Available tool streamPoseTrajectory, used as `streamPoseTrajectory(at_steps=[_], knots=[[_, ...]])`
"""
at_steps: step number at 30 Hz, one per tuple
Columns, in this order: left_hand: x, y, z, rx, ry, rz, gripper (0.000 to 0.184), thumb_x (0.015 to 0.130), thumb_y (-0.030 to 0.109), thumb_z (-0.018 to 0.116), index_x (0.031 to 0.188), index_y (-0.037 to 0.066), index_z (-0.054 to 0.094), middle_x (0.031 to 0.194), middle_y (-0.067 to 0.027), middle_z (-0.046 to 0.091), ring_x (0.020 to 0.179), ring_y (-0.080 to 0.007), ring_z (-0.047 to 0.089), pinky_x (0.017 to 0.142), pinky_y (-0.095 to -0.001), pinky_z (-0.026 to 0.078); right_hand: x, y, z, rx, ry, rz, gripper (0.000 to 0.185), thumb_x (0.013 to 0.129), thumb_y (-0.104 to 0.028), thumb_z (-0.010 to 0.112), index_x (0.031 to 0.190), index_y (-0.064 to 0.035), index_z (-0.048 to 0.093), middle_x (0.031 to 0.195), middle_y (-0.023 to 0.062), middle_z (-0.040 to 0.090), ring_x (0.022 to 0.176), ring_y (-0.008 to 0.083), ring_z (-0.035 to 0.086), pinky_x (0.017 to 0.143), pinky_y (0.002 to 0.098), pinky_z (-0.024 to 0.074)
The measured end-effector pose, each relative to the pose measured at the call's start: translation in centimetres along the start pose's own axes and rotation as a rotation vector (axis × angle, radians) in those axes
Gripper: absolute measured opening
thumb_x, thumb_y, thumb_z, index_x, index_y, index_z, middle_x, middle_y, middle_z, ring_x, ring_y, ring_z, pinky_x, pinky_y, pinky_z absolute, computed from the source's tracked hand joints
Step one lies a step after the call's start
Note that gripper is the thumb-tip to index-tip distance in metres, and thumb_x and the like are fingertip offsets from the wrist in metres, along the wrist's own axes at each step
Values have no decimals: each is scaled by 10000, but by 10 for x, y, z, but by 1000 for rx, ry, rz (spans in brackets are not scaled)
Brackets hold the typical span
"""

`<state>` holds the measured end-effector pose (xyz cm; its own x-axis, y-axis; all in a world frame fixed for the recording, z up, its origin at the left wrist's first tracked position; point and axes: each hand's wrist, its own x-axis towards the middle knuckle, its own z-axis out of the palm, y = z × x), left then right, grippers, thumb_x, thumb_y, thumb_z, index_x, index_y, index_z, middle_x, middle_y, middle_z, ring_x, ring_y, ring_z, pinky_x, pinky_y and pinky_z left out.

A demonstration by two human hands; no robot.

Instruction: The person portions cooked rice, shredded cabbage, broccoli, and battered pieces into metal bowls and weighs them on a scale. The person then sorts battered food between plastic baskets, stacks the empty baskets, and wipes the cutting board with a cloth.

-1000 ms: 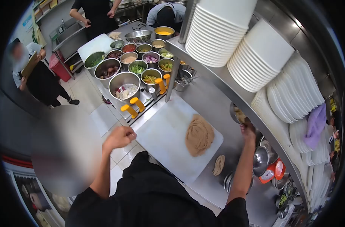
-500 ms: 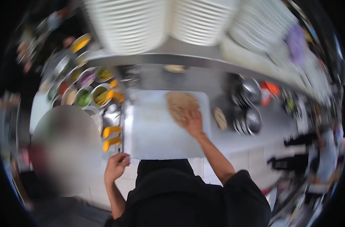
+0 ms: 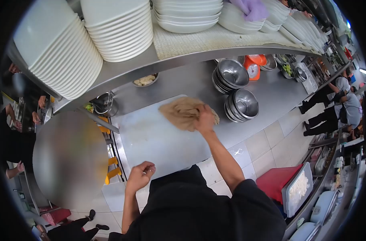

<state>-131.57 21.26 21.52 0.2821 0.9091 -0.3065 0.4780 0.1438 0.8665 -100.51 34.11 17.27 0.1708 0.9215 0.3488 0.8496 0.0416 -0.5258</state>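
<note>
My right hand (image 3: 205,119) grips the right side of a crumpled brown cloth (image 3: 179,114) on the white cutting board (image 3: 163,146). Part of the cloth bunches up to the left of the fingers. My left hand (image 3: 142,174) hangs over the board's front left edge with its fingers curled together; whether anything small is inside them cannot be made out. Behind the board, a metal bowl with pale pieces (image 3: 146,80) stands under the shelf.
Stacked metal bowls (image 3: 241,105) stand right of the board, with an orange scale (image 3: 253,70) behind. White dishes (image 3: 118,30) fill the shelf (image 3: 183,60) above. A red bin (image 3: 277,180) is at the lower right. Other people stand left and right.
The view has swung rightward. My right hand has gone from the metal bowl to the cloth, first lying on it and now gripping it. The cloth is more bunched, nearer the board's right edge.
</note>
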Motion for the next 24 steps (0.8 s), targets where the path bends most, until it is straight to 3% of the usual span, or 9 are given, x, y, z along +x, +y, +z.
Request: streamPoseTrajectory(at_steps=[4, 6, 9, 12, 15, 18, 20, 23, 24], knots=[[-18, 8, 22, 30, -97, -154, 215, 807, 194, 597, 920, 13, 628, 787, -132, 655, 740, -234, 632, 689, -321, 484, 2, 20, -106, -213, 115, -198, 529, 615, -191, 719, 1113, -100, 565, 1112, 155, 550, 1036, 347, 500, 899, 450, 380], [-27, 13, 25, 133, -111, -172, 262, 822, 265, 571, 925, 32, 629, 829, -147, 655, 814, -318, 626, 732, -382, 483, 7, 57, -120, -425, 211, -175, 553, 663, -221, 712, 1140, -8, 530, 1151, 213, 519, 1090, 374, 465, 918, 466, 360], [-29, 10, 27, 153, -61, -124, 260, 838, 271, 551, 932, 36, 612, 825, -144, 648, 809, -317, 617, 731, -378, 478, 13, 133, -119, -507, -234, 10, 287, 770, -198, 607, 978, -1, 595, 869, 205, 618, 808, 379, 591, 718, 464, 459], [-36, 15, 21, 204, 52, -93, 259, 856, 267, 527, 949, 35, 597, 801, -144, 639, 778, -314, 610, 712, -386, 472, 17, 139, -134, -404, -102, -197, 175, 742, -166, 631, 811, -5, 629, 745, 202, 609, 729, 360, 591, 646, 453, 444], [-48, 36, 4, 109, 106, -162, 259, 856, 255, 526, 961, 29, 594, 804, -151, 635, 769, -308, 610, 709, -386, 468, 29, 100, -158, -476, -10, -32, 390, 692, -372, 716, 715, 7, 626, 633, 193, 595, 554, 354, 547, 526, 453, 411], [-59, 29, -8, 86, 170, -150, 256, 853, 239, 525, 972, 22, 590, 796, -156, 633, 766, -300, 613, 708, -385, 466, 34, 90, -153, -554, 221, 20, 498, 695, -502, 683, 688, -7, 621, 609, 162, 600, 538, 353, 549, 496, 455, 405], [-66, 22, -21, 77, 175, -144, 253, 852, 233, 526, 973, 21, 591, 793, -156, 634, 765, -297, 615, 709, -384, 466, 42, 106, -152, -635, 284, 295, 534, 738, -577, 609, 669, -48, 636, 619, 134, 616, 544, 344, 569, 473, 437, 416], [-79, 9, -48, 36, 188, -135, 242, 850, 224, 524, 968, 25, 594, 818, -160, 635, 761, -312, 609, 715, -382, 465, 45, 132, -156, -974, 582, 69, 567, 794, -600, 526, 610, -72, 619, 593, 118, 610, 531, 312, 569, 462, 385, 425], [-84, 2, -59, 30, 197, -126, 238, 852, 222, 532, 961, 19, 592, 814, -142, 637, 753, -285, 615, 704, -364, 470, 41, 83, -162, -783, 555, 120, 491, 808, -499, 593, 583, -62, 605, 548, 97, 598, 470, 212, 549, 447, 332, 414]])
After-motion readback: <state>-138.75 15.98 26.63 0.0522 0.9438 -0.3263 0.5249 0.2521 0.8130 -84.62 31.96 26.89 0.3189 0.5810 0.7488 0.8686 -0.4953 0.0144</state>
